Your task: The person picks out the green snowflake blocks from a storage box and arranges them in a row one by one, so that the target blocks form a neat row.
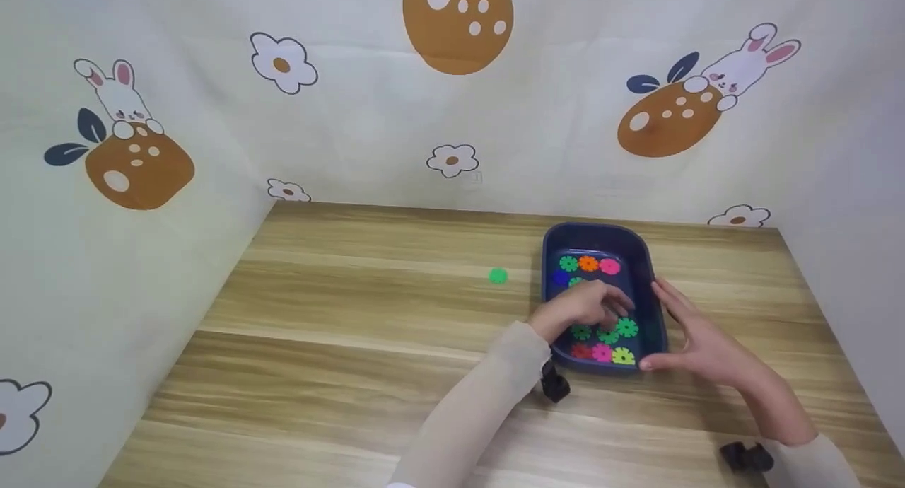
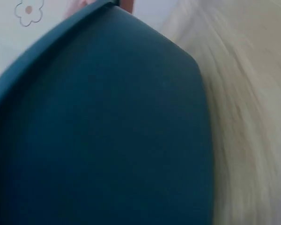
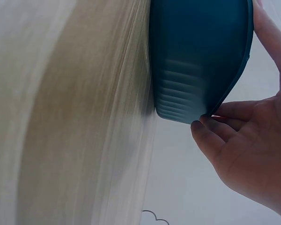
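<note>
A dark blue plastic bin (image 1: 657, 332) stands on the table, with its outer wall filling much of the left wrist view. My left hand (image 1: 583, 304) reaches down inside it, fingers loosely bent over green notched discs (image 1: 626, 327). The bin's near wall hides those fingers from the left wrist camera. With the thumb at the near corner and the fingers along the right side, my right hand (image 1: 707, 346) holds the bin's rim (image 3: 234, 84). Near the front wall lie a red disc, a pink disc (image 1: 602, 352) and a yellow disc (image 1: 623, 356). An orange disc (image 1: 588, 263) lies at the far end.
One green disc (image 1: 498, 276) lies alone on the wooden table (image 1: 318, 297), left of the bin. A printed cloth (image 1: 368, 120) with rabbits and flowers stands around the table's back and sides. Black mounts (image 1: 555, 383) are strapped at both wrists.
</note>
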`<act>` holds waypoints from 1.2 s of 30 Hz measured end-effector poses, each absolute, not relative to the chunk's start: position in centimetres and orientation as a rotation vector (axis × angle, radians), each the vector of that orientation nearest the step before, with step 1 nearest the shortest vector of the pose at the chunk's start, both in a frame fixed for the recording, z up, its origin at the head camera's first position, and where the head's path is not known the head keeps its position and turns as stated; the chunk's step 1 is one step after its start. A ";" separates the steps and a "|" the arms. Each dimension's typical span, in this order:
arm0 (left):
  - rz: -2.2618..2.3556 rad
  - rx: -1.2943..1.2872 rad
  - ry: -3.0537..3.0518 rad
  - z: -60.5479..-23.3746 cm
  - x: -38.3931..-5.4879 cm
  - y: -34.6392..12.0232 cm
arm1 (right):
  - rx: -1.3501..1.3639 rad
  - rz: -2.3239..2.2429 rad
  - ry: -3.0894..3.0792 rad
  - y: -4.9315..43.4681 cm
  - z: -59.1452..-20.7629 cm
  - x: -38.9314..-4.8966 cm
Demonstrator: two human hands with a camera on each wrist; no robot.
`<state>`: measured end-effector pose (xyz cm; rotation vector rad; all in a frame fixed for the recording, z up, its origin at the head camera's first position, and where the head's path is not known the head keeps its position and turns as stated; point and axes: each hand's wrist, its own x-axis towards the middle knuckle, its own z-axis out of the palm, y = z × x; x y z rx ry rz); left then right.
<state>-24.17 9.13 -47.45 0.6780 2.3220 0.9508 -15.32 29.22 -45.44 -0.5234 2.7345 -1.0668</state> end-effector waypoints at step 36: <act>0.615 1.106 2.296 -47.4 -23.5 9.7 | -0.514 -1.057 2.728 29.2 -45.3 -15.3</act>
